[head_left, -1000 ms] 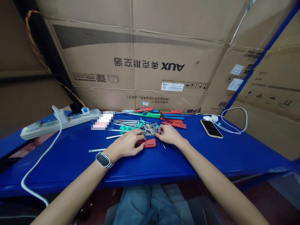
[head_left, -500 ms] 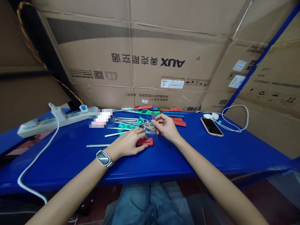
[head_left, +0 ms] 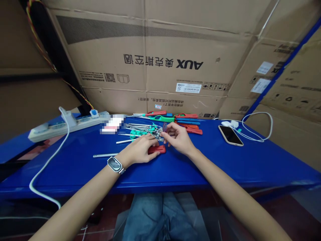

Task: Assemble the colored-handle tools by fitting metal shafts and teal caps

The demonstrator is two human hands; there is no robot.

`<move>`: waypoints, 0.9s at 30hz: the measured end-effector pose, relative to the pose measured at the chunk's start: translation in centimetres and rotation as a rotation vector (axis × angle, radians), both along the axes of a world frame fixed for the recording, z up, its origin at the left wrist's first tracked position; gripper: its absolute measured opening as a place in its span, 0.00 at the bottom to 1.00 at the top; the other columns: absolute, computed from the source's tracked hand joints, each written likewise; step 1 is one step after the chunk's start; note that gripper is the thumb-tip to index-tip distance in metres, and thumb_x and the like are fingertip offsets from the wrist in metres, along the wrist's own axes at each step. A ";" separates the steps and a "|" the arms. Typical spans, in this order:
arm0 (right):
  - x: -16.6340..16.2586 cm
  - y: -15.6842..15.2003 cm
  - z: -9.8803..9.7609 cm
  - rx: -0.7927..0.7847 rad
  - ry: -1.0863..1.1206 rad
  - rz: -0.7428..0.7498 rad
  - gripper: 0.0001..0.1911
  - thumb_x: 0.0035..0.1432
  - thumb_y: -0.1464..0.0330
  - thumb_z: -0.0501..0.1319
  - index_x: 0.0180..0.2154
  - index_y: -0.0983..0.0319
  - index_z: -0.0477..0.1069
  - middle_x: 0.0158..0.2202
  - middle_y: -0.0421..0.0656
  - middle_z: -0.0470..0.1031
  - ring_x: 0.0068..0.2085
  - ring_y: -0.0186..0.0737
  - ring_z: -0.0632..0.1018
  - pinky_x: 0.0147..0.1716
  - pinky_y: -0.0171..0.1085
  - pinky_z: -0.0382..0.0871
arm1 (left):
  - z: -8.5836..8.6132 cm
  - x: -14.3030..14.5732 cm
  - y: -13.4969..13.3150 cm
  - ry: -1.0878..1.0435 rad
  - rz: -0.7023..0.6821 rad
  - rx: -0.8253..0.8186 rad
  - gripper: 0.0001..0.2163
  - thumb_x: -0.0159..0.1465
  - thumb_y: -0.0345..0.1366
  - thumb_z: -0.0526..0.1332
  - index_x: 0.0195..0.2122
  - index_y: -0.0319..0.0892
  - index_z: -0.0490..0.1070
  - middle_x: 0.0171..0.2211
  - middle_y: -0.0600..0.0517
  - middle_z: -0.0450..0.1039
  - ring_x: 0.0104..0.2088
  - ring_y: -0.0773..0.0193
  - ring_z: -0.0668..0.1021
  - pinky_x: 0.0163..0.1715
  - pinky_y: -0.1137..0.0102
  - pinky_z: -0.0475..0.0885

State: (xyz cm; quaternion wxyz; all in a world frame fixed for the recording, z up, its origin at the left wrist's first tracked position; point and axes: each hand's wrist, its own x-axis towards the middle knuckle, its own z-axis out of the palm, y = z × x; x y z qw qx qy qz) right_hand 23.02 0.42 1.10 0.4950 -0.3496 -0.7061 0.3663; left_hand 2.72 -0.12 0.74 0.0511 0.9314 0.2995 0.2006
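My left hand [head_left: 140,149] lies over a red lighter handle [head_left: 158,149] on the blue table [head_left: 75,167], its fingers curled on the handle. My right hand [head_left: 178,136] is just right of it, pinching a small clear part [head_left: 165,127] held upright above the red handle. Behind both hands lies a heap of several thin metal tubes and small parts [head_left: 147,131]. A smartwatch [head_left: 114,164] sits on my left wrist.
A row of red, green and blue long lighters [head_left: 175,118] lies at the table's back. A phone [head_left: 230,135] with a white cable [head_left: 258,134] is at the right, a power strip [head_left: 62,125] at the left. Cardboard boxes [head_left: 163,60] wall the back.
My right hand lifted from the table beside the metal heap, holding a small clear part, and came closer to the red handle. My left hand stayed on the handle.
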 end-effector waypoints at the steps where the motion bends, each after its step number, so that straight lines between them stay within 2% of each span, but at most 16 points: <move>1: 0.0 -0.1 0.1 -0.010 -0.003 0.003 0.16 0.56 0.56 0.66 0.34 0.58 0.64 0.28 0.39 0.74 0.24 0.36 0.75 0.20 0.34 0.68 | 0.0 0.0 0.0 0.006 0.002 0.002 0.07 0.63 0.40 0.61 0.37 0.42 0.72 0.39 0.46 0.73 0.41 0.52 0.75 0.42 0.61 0.69; 5: -0.3 -0.3 0.5 -0.074 0.050 0.015 0.18 0.54 0.55 0.67 0.34 0.59 0.63 0.26 0.38 0.73 0.21 0.34 0.75 0.16 0.32 0.65 | 0.1 0.0 -0.1 0.036 0.019 0.026 0.08 0.65 0.41 0.59 0.36 0.42 0.72 0.38 0.46 0.73 0.41 0.52 0.75 0.42 0.60 0.69; 9: -0.7 -0.4 0.8 -0.078 0.120 -0.040 0.20 0.51 0.55 0.69 0.37 0.57 0.63 0.24 0.35 0.72 0.17 0.33 0.73 0.13 0.32 0.63 | 0.1 0.0 -0.1 0.050 0.031 0.045 0.09 0.65 0.42 0.59 0.36 0.42 0.72 0.37 0.46 0.72 0.41 0.52 0.74 0.41 0.61 0.69; 13: -0.9 -0.4 1.1 -0.072 0.170 -0.068 0.22 0.49 0.53 0.71 0.32 0.58 0.64 0.26 0.38 0.74 0.17 0.34 0.73 0.11 0.33 0.60 | 0.0 0.0 -0.1 0.011 0.021 0.042 0.08 0.65 0.41 0.59 0.36 0.42 0.72 0.37 0.47 0.72 0.41 0.53 0.74 0.41 0.62 0.68; 17: -1.0 -0.3 1.1 -0.054 0.220 -0.106 0.23 0.46 0.51 0.72 0.31 0.58 0.65 0.27 0.39 0.76 0.17 0.35 0.74 0.11 0.33 0.59 | 0.0 -0.1 -0.1 -0.001 0.022 0.021 0.08 0.64 0.41 0.60 0.36 0.42 0.72 0.38 0.47 0.72 0.42 0.52 0.74 0.42 0.62 0.68; 21: -1.0 -0.2 0.9 -0.018 0.238 -0.091 0.23 0.48 0.50 0.71 0.28 0.59 0.65 0.23 0.39 0.76 0.16 0.34 0.73 0.13 0.32 0.61 | 0.0 -0.1 -0.1 0.012 0.028 0.022 0.09 0.66 0.42 0.59 0.37 0.42 0.72 0.37 0.47 0.72 0.43 0.52 0.74 0.42 0.62 0.68; 27: -0.5 0.1 1.1 0.082 0.157 -0.125 0.21 0.57 0.51 0.65 0.27 0.60 0.65 0.20 0.36 0.72 0.15 0.28 0.65 0.16 0.31 0.59 | -0.1 -0.1 0.0 0.020 0.028 0.018 0.09 0.66 0.42 0.59 0.36 0.42 0.71 0.36 0.48 0.71 0.40 0.54 0.73 0.39 0.63 0.68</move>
